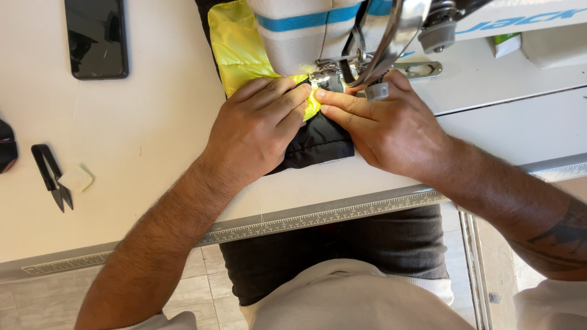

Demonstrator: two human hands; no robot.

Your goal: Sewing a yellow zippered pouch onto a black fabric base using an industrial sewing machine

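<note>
- Centrally, a shiny yellow quilted fabric panel (235, 46) lay on the pale sewing table (140, 140), running from the top of the view down to the metal presser foot (324, 73) of the white sewing machine (306, 30), which carried a blue stripe.
- A black fabric layer (318, 143) lay under the yellow panel, its lower edge showing between the two wrists, near the table's front edge.
- The left hand (260, 128) rested palm down on the fabric, its fingers held together and extended, pressing the yellow panel flat just left of the presser foot.
- The right hand (391, 125) also lay palm down, its fingers straight and close together, their tips touching the yellow edge and meeting the left fingertips directly before the foot; neither hand pinched anything.
- A curved chrome guard (391, 43) of the machine arched over the right knuckles.
- A printed measuring rule (330, 214) ran along the table's front edge, below both forearms.
- Small black thread snips (52, 177) lay well to the left, just beside a pale scrap (82, 178).
- A black smartphone with a dark screen (96, 38) lay flat at the upper left, well apart from the fabric.
- A dark rounded object (6, 146) was cut off by the left border; its kind could not be told.
</note>
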